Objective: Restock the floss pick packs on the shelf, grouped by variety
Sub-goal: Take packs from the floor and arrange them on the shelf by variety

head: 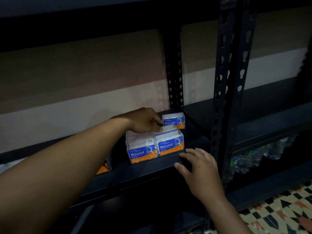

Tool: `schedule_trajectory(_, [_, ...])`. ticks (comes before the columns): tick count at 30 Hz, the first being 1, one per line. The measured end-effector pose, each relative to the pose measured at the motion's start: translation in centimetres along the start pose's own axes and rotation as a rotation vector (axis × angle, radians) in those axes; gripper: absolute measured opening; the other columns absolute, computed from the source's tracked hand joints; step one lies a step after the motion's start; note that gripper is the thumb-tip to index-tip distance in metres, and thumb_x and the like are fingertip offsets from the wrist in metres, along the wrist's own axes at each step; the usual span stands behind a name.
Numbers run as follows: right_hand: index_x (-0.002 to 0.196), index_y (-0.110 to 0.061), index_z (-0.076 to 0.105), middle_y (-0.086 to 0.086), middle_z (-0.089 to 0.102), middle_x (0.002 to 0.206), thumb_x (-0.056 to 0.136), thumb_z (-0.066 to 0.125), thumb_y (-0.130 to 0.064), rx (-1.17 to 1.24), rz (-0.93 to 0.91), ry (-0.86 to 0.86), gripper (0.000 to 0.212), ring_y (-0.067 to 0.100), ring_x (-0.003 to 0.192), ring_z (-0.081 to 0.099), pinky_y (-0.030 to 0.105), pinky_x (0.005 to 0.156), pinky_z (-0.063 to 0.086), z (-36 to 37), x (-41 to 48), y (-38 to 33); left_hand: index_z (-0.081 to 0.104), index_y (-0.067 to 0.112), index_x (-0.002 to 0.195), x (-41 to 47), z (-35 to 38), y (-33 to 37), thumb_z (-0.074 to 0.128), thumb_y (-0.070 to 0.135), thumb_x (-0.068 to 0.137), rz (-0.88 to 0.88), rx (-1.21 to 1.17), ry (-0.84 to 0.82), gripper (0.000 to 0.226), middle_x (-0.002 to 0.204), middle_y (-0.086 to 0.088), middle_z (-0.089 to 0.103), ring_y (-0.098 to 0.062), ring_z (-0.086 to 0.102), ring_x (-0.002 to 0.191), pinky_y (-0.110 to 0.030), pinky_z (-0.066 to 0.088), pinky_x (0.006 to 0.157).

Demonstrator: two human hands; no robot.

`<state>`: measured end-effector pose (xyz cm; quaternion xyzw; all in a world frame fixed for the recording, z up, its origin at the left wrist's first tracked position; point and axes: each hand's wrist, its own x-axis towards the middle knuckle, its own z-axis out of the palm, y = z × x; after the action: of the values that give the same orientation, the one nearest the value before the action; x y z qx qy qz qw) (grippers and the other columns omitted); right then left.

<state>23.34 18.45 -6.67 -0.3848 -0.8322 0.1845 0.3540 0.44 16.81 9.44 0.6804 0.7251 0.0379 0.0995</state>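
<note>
Left hand (145,121) pinched a clear plastic floss pick pack (166,128) under its fingertips: probably light, stiff, slick. Right hand (200,168) lay, fingers spread, on the black metal shelf (152,168).

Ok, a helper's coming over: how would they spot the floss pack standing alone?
Find the dark metal shelf, then its rear corner by the back post. The floss pack there stands apart, just beyond the left hand; the other packs huddle together nearer the front edge.
</note>
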Motion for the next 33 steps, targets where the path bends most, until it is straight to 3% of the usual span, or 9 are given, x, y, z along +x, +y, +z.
schedule_trajectory(3, [0.117, -0.031, 0.068, -0.012, 0.058, 0.131, 0.084, 0.065, -0.052, -0.002, -0.003, -0.002, 0.039, 0.013, 0.133, 0.038, 0.040, 0.114, 0.026, 0.1, 0.0, 0.1, 0.070, 0.032, 0.120, 0.4, -0.6, -0.4, 0.063, 0.040, 0.093, 0.017, -0.057, 0.104, 0.029, 0.101, 0.017, 0.071, 0.004, 0.062, 0.089, -0.015, 0.043, 0.079])
schedule_trajectory(9, [0.114, -0.033, 0.069, -0.013, 0.059, 0.129, 0.083, 0.058, -0.057, -0.007, -0.014, 0.009, 0.041, 0.013, 0.131, 0.040, 0.039, 0.113, 0.027, 0.3, 0.0, 0.4, 0.052, 0.025, 0.142, 3.7, -0.3, -0.4, 0.062, 0.041, 0.093, -0.057, -0.040, 0.136, 0.052, 0.131, 0.000, 0.063, -0.012, 0.059, 0.110, -0.021, 0.041, 0.093])
schedule_trajectory(15, [0.113, -0.035, 0.069, -0.015, 0.060, 0.128, 0.080, 0.053, -0.061, -0.020, -0.022, 0.018, 0.045, 0.012, 0.130, 0.042, 0.039, 0.112, 0.029, 0.3, 0.1, 0.5, 0.047, 0.026, 0.145, 6.7, 1.3, 0.8, 0.063, 0.032, 0.095, -0.023, -0.038, 0.145, 0.053, 0.149, 0.003, 0.047, -0.015, 0.048, 0.132, -0.019, 0.033, 0.102])
schedule_trajectory(21, [0.117, -0.037, 0.066, -0.019, 0.055, 0.131, 0.082, 0.051, -0.063, -0.045, -0.032, -0.012, 0.046, 0.008, 0.133, 0.036, 0.030, 0.112, 0.020, 0.1, 0.1, 0.7, 0.061, 0.020, 0.135, 8.0, 1.8, 0.7, 0.059, 0.019, 0.096, 0.027, 0.081, 0.147, 0.039, 0.139, -0.004, 0.058, -0.019, 0.055, 0.124, -0.023, 0.039, 0.100])
schedule_trajectory(26, [0.117, -0.037, 0.066, -0.018, 0.056, 0.131, 0.082, 0.055, -0.062, -0.049, -0.031, -0.012, 0.044, 0.009, 0.132, 0.037, 0.031, 0.112, 0.021, 0.1, 0.1, 0.6, 0.064, 0.015, 0.130, 7.2, 1.6, -0.2, 0.061, 0.017, 0.095, 0.026, 0.099, 0.184, 0.035, 0.134, -0.007, 0.062, -0.021, 0.056, 0.122, -0.018, 0.035, 0.095])
schedule_trajectory(31, [0.115, -0.036, 0.067, -0.018, 0.057, 0.130, 0.081, 0.053, -0.062, -0.057, -0.026, -0.007, 0.045, 0.009, 0.131, 0.038, 0.031, 0.112, 0.021, 0.2, 0.1, 0.6, 0.067, 0.015, 0.127, 6.5, 1.4, -1.1, 0.065, 0.016, 0.092, 0.001, 0.089, 0.166, 0.035, 0.129, -0.007, 0.065, -0.020, 0.059, 0.118, -0.023, 0.041, 0.098])
schedule_trajectory(33, [0.116, -0.037, 0.067, -0.018, 0.057, 0.130, 0.082, 0.053, -0.062, -0.060, -0.026, -0.013, 0.044, 0.009, 0.131, 0.038, 0.031, 0.112, 0.021, 0.2, 0.2, 0.6, 0.067, 0.014, 0.126, 6.1, 1.3, -1.2, 0.065, 0.014, 0.092, 0.002, 0.076, 0.160, 0.034, 0.126, -0.005, 0.067, -0.018, 0.061, 0.116, -0.018, 0.041, 0.095])
